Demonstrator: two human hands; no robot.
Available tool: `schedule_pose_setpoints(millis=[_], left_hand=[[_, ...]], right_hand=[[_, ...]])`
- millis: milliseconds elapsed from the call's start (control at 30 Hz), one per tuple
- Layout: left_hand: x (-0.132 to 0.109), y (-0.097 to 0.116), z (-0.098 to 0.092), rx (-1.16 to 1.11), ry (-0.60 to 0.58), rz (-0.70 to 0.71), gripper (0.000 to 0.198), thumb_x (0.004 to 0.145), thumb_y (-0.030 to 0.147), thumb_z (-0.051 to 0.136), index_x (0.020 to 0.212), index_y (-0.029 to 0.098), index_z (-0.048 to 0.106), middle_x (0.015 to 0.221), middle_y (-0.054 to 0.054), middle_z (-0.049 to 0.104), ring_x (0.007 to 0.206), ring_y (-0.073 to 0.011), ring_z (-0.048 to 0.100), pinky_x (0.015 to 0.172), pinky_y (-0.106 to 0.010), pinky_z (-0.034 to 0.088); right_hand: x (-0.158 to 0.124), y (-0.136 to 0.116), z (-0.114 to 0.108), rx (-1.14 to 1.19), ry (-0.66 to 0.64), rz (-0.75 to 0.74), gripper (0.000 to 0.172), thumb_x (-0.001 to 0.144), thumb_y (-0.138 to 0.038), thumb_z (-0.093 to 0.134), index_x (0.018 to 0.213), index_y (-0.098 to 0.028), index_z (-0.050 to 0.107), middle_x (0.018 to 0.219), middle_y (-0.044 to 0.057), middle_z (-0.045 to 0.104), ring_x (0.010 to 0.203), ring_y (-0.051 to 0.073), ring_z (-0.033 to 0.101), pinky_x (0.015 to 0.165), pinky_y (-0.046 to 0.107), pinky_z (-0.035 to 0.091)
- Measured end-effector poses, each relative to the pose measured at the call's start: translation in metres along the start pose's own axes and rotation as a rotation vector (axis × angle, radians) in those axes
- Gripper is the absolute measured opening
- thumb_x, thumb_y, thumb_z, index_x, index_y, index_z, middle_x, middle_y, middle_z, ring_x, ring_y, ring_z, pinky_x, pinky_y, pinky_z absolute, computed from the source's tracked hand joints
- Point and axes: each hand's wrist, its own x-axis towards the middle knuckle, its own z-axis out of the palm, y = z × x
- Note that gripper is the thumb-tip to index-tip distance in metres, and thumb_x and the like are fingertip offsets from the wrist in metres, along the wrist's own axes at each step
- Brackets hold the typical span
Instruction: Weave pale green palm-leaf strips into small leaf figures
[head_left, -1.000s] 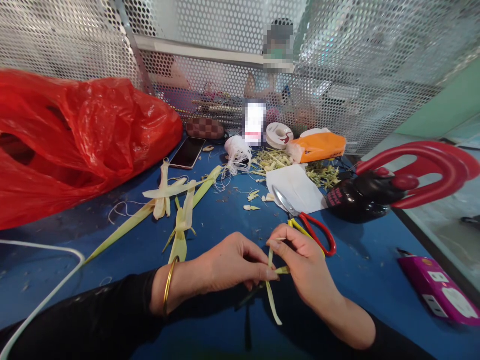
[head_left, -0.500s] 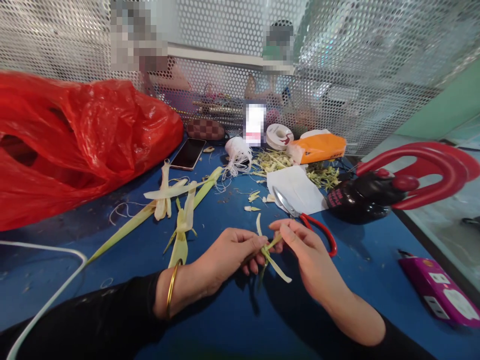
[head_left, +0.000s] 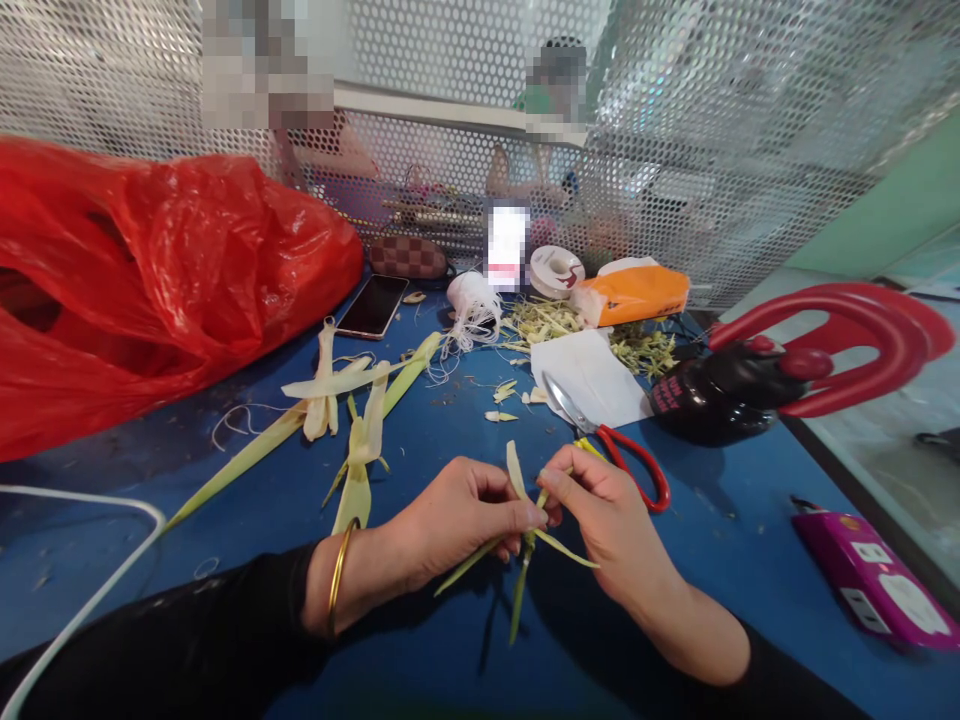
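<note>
Between my hands, above the blue table [head_left: 420,660], is a small crossed piece of pale green leaf strips [head_left: 564,549], with ends pointing several ways. My left hand [head_left: 469,515] pinches it near the crossing, thumb on top. My right hand [head_left: 619,525] grips one strip between thumb and fingertips, just right of the crossing. Part of the weave is hidden behind my fingers. Red-handled scissors [head_left: 637,465] lie beyond my right hand, blades on a white paper [head_left: 592,375]. Two finished-looking leaf shapes, one a crossed leaf figure [head_left: 364,440], rest left of my hands.
A red plastic bag [head_left: 172,270] fills the back left, near a dark phone [head_left: 373,306]. White string [head_left: 474,305], a ribbon spool [head_left: 556,271] and an orange tissue pack [head_left: 637,295] stand at the back. A black bottle [head_left: 705,395] and purple power strip [head_left: 874,580] are at right.
The strips have turned in my fingers, and more ends now show below and to the lower left. My right hand has shifted its pinch closer to the crossing.
</note>
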Motion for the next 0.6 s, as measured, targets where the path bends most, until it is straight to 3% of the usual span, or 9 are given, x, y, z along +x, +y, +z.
schedule_pose_setpoints(millis=[300, 400, 533, 600], left_hand=[[0.001, -0.005, -0.001, 0.039, -0.047, 0.034, 0.026, 0.068, 0.037, 0.072, 0.06, 0.016, 0.06, 0.052, 0.005, 0.054, 0.049, -0.0088, 0.052, 0.052, -0.021, 0.043], [0.002, -0.005, -0.001, -0.006, 0.044, -0.013, 0.026, 0.07, 0.039, 0.071, 0.064, 0.015, 0.065, 0.053, 0.003, 0.059, 0.048, -0.0078, 0.052, 0.053, -0.02, 0.042], [0.002, -0.002, -0.002, -0.032, 0.145, 0.013, 0.028, 0.075, 0.04, 0.067, 0.07, 0.013, 0.069, 0.066, -0.004, 0.068, 0.055, -0.0086, 0.057, 0.055, -0.019, 0.041], [0.003, 0.0, -0.003, -0.059, 0.17, 0.026, 0.029, 0.077, 0.04, 0.065, 0.071, 0.012, 0.069, 0.068, -0.005, 0.069, 0.055, -0.009, 0.058, 0.055, -0.02, 0.041]], right_hand=[[0.004, 0.004, 0.001, 0.011, 0.021, -0.003, 0.027, 0.078, -0.035, 0.065, 0.06, -0.02, 0.054, 0.052, -0.004, 0.053, 0.05, 0.012, 0.05, 0.052, 0.024, 0.041], [0.008, 0.003, -0.002, 0.041, 0.06, -0.014, 0.024, 0.082, -0.036, 0.063, 0.066, -0.019, 0.06, 0.055, -0.004, 0.055, 0.054, 0.012, 0.053, 0.057, 0.025, 0.043], [0.009, 0.005, -0.006, 0.183, 0.118, -0.023, 0.024, 0.087, -0.042, 0.058, 0.096, -0.021, 0.065, 0.078, 0.001, 0.065, 0.068, 0.015, 0.061, 0.07, 0.03, 0.048], [0.008, 0.006, -0.008, 0.18, 0.165, -0.021, 0.026, 0.086, -0.043, 0.06, 0.098, -0.021, 0.065, 0.083, 0.002, 0.065, 0.071, 0.016, 0.061, 0.072, 0.03, 0.049]])
